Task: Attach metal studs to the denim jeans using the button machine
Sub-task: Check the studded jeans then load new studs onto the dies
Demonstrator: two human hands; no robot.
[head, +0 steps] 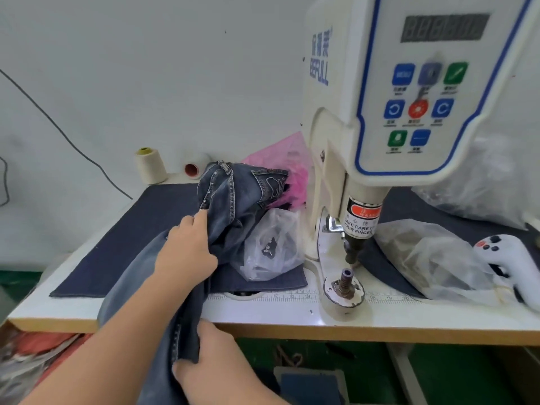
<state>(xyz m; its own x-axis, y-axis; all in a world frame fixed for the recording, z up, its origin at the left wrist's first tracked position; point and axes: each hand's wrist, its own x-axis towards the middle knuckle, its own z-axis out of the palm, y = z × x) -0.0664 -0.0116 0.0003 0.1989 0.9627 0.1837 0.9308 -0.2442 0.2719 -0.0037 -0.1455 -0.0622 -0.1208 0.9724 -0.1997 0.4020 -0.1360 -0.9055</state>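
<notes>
Grey-blue denim jeans (233, 197) lie bunched on the table left of the white button machine (380, 112), one leg hanging over the front edge. A row of metal studs (208, 197) runs along a seam. My left hand (187, 249) holds the jeans' fabric near that seam, fingers curled into the folds. My right hand (210, 355) grips the hanging leg below the table edge. The machine's punch (352, 247) stands above its lower die (346, 280), with no cloth between them. A clear bag with small metal parts (270, 247) sits beside the jeans.
A dark blue mat (131, 235) covers the table. Two thread cones (150, 165) stand at the back wall. A pink bag (287, 159) lies behind the jeans. Clear plastic bags (429, 255) and a white handheld device (508, 258) sit right of the machine. A ruler strip (292, 296) runs along the front.
</notes>
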